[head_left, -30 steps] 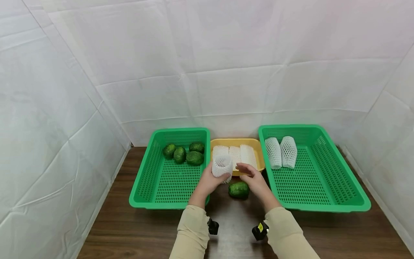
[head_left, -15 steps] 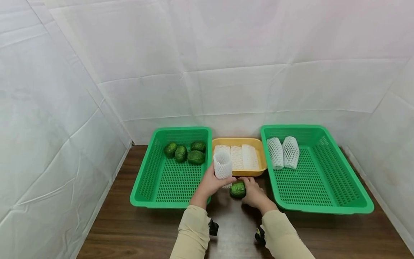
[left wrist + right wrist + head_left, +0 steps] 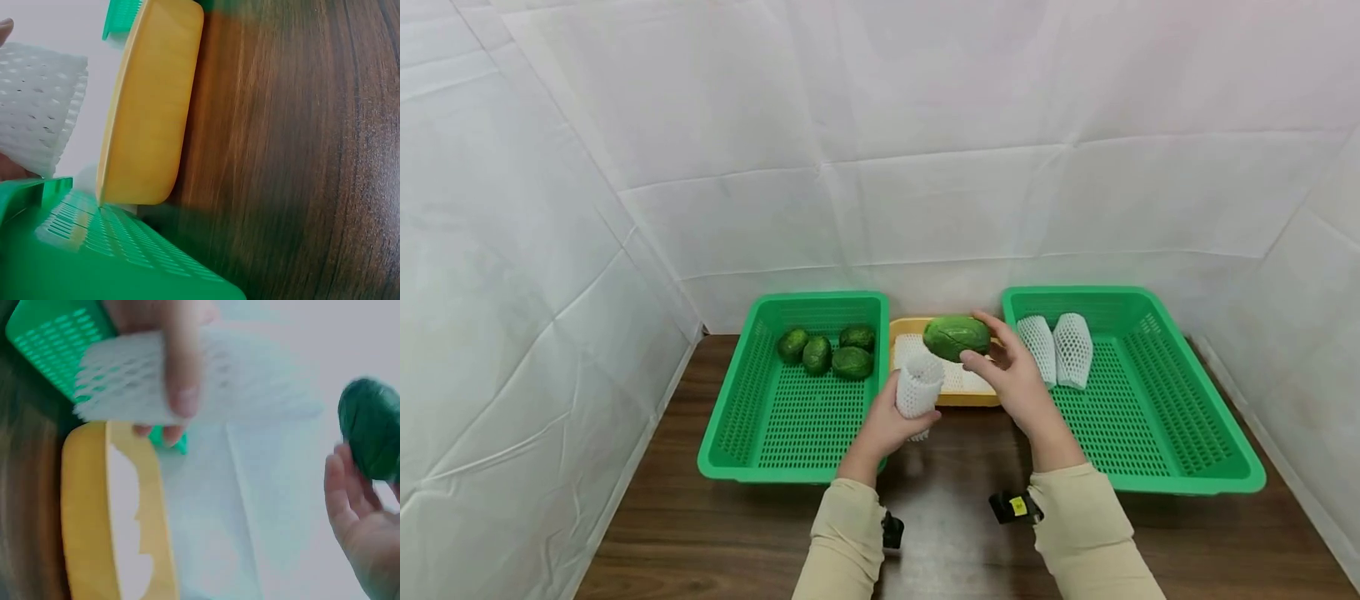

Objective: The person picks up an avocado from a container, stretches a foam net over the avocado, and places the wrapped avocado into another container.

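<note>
My left hand (image 3: pixel 882 427) grips a white foam net sleeve (image 3: pixel 919 390), held upright with its round mouth facing up. The sleeve's lower end sticks out below the thumb. To its right and a little higher, my right hand (image 3: pixel 1017 379) pinches a dark green avocado (image 3: pixel 957 337) at its right end, thumb below and fingers behind. The avocado lies sideways in the air, apart from the sleeve. In the right wrist view the thumb crosses the mesh sleeve (image 3: pixel 256 378), and the avocado (image 3: pixel 373 428) is at the right edge. Only part of the sleeve (image 3: pixel 37 103) shows in the left wrist view.
A green basket (image 3: pixel 730 417) on the left holds several avocados (image 3: pixel 852 363). Behind my hands, a yellow tray (image 3: pixel 966 400) holds flat foam sleeves. The right green basket (image 3: pixel 1217 417) contains two foam-sleeved pieces (image 3: pixel 1071 350). White cloth walls (image 3: pixel 940 208) enclose the wooden table (image 3: pixel 955 517).
My right hand has reached down to the avocado on the table, taken it and raised it in front of the yellow tray. The left hand keeps its hold on the sleeve.
</note>
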Motion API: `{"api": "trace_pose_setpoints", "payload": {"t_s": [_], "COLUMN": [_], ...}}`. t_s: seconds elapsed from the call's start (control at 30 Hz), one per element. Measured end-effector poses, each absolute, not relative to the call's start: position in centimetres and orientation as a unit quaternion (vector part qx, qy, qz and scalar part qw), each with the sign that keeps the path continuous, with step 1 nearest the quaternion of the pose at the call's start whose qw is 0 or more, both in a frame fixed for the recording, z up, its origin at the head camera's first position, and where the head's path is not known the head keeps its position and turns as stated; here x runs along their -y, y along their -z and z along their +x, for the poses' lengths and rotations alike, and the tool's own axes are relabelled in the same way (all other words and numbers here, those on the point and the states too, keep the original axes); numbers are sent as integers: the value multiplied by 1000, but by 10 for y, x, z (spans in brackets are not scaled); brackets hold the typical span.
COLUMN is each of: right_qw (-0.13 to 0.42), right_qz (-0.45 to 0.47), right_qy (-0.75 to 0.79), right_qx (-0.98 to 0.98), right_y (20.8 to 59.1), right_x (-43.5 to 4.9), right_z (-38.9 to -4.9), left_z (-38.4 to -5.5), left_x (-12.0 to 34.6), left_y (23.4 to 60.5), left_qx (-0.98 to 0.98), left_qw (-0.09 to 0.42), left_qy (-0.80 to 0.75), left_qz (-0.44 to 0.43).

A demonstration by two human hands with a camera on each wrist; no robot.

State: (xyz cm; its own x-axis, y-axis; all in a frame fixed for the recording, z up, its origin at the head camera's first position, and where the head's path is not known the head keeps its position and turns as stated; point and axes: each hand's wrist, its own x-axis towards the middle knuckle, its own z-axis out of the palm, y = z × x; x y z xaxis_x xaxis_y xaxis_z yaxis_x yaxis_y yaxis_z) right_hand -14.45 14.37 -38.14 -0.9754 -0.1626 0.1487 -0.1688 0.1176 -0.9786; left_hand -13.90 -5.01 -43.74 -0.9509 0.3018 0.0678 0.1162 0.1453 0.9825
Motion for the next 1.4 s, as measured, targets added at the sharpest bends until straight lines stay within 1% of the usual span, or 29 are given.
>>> {"api": "trace_pose_setpoints", "payload": {"t_s": [0.07, 0.17, 0.2, 0.37, 0.5, 0.63, 0.77, 0.9, 1.1, 1.27, 1.4], "right_qw": [-6, 4, 13, 62, 88, 89, 100, 141, 213, 240, 260], "right_qz": [137, 152, 147, 132, 140, 149, 152, 161, 167, 171, 158], "right_qy": [-655, -633, -622, -558, -513, -517, -507, -500, -479, -449, -421], "right_qx": [743, 759, 769, 817, 842, 838, 843, 839, 835, 844, 854], "right_y": [376, 376, 377, 381, 382, 384, 390, 399, 410, 415, 416], "right_x": [-140, -137, -136, -133, -129, -122, -115, -110, -103, -99, -96], "right_z": [-144, -145, -146, -148, -148, -147, -148, -150, -153, -154, -153], "left_z": [-139, -140, -142, -141, -138, -139, -147, -153, -154, -155, -149], "left_x": [49, 48, 47, 46, 47, 48, 49, 50, 51, 53, 56], "left_y": [437, 437, 442, 443, 435, 437, 454, 469, 472, 469, 455], "left_qx": [-757, -759, -759, -763, -765, -756, -743, -738, -731, -721, -719], "left_qw": [72, 72, 68, 71, 73, 71, 75, 70, 63, 79, 81], "left_qy": [-633, -630, -629, -627, -625, -636, -651, -660, -670, -681, -682], "left_qz": [144, 151, 152, 141, 137, 139, 134, 126, 113, 104, 105]}}
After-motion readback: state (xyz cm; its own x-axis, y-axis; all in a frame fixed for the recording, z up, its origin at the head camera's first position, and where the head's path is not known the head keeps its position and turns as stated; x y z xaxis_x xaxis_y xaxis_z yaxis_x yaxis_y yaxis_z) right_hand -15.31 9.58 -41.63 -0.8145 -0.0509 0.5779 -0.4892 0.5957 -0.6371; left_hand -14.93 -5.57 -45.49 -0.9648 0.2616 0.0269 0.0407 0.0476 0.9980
